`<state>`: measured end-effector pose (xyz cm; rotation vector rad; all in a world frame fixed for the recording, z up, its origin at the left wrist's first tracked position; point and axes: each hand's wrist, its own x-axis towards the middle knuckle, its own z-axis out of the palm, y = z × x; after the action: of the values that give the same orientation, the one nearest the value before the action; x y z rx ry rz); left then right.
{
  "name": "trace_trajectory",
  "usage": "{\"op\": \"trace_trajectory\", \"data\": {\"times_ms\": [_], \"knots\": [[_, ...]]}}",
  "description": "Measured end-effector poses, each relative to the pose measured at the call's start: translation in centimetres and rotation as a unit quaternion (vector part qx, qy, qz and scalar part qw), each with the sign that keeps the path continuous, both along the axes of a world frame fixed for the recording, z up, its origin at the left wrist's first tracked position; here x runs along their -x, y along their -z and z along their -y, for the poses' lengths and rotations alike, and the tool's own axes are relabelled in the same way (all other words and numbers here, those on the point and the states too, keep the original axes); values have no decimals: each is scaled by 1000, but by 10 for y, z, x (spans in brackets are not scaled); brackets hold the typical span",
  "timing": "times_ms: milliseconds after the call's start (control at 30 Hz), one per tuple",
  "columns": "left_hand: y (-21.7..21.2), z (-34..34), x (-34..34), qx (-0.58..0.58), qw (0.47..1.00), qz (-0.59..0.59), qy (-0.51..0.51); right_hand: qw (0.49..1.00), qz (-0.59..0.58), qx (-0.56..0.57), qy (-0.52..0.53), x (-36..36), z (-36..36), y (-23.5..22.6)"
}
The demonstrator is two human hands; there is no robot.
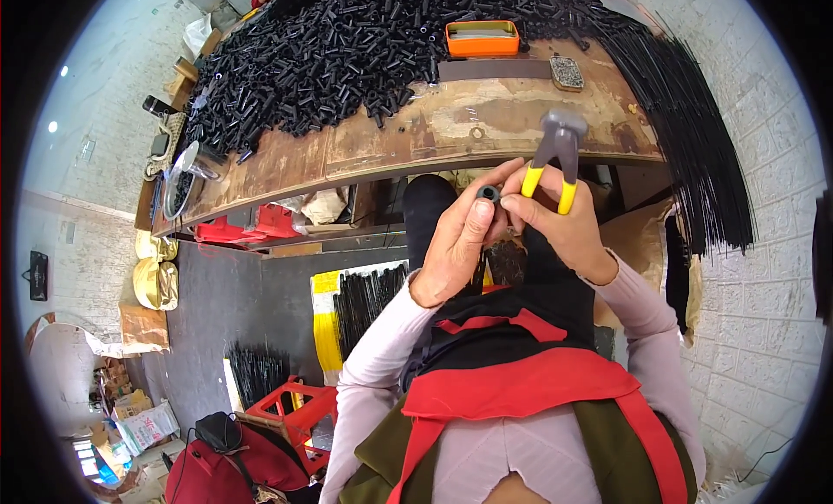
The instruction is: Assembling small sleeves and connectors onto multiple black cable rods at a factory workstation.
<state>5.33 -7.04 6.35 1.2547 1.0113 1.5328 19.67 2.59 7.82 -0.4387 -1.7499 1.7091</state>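
My left hand [458,242] is closed around a short black tube [488,194], its round open end showing between thumb and fingers. Yellow-handled end-cutting pincers [557,148] stand up out of my right hand [568,230], with the dark metal head pointing away from me. The right thumb and fingertips are pinched together close beside the tube; anything small between them is too hidden to make out. Both hands are in front of the workbench's near edge, above my lap.
A large heap of black tubes [338,57] covers the back of the wooden workbench [382,148]. An orange tin [482,40] and a small tray of tiny metal parts [567,72] stand nearby. Long black rods [694,131] hang over the right end. A red crate [299,417] sits lower left.
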Motion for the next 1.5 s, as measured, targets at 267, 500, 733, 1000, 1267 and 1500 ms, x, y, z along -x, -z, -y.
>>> {"op": "trace_trajectory", "data": {"times_ms": [267,500,733,1000,1267,1500], "knots": [[16,-4,26,0,996,86,32,983,166,-14,-75,-18,-11,-40],[9,-5,13,24,998,32,42,918,371,-33,-133,-48,1,-63],[9,-2,16,9,996,46,77,941,271,11,-203,-55,-9,-50],[2,4,18,25,997,-8,78,884,378,27,-274,-46,-20,-81],[8,6,20,34,997,-13,66,934,280,0,-223,-56,-11,-54],[-2,-1,8,33,995,-39,89,877,425,-10,-226,-61,-17,-96]]}}
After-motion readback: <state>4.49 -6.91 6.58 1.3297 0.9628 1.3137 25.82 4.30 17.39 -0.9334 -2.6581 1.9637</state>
